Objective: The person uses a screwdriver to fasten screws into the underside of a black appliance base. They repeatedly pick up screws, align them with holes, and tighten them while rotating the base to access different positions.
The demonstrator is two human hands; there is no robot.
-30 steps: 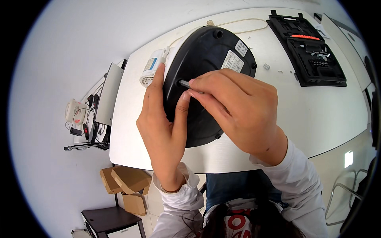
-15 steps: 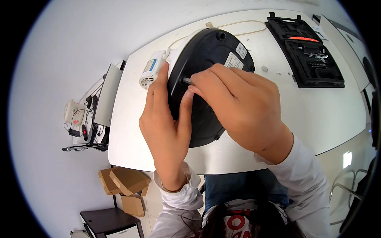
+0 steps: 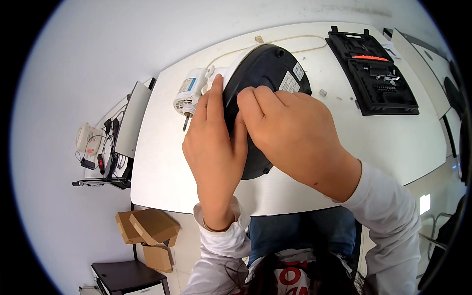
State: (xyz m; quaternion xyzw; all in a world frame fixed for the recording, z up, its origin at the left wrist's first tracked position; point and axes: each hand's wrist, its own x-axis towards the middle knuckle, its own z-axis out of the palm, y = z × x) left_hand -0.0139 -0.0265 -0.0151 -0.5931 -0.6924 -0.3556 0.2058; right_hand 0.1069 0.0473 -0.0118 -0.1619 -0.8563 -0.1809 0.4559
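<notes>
Against a plain pale wall [image 3: 108, 59] stands a white surface [image 3: 167, 167], its far edge curving well beyond the fingers of both hands. The left hand [image 3: 211, 140] grips the black oval base [image 3: 258, 147] of an appliance by its near-left side, thumb against the underside and the other fingers stretched along the edge. The base lies right between the two hands, tipped up on the surface, its labelled underside turned toward the right hand [image 3: 295, 125]. That hand's fingers are curled down over the base, touching or nearly touching the left thumb; their tips are hidden, so I cannot tell what they grip.

Just left of the left fingers is a white motor housing [image 3: 189, 91], its grilled end and metal shaft [image 3: 186, 123] pointing toward the person. Beyond the fingers a beige cord [image 3: 307, 36] loops across the surface. To the right of the right fingers sit a small metal piece [image 3: 323, 92] and, farther off, an open black tool case [image 3: 388, 96]. Cardboard boxes [image 3: 156, 226] stand on the floor, well below and left of the left fingers
</notes>
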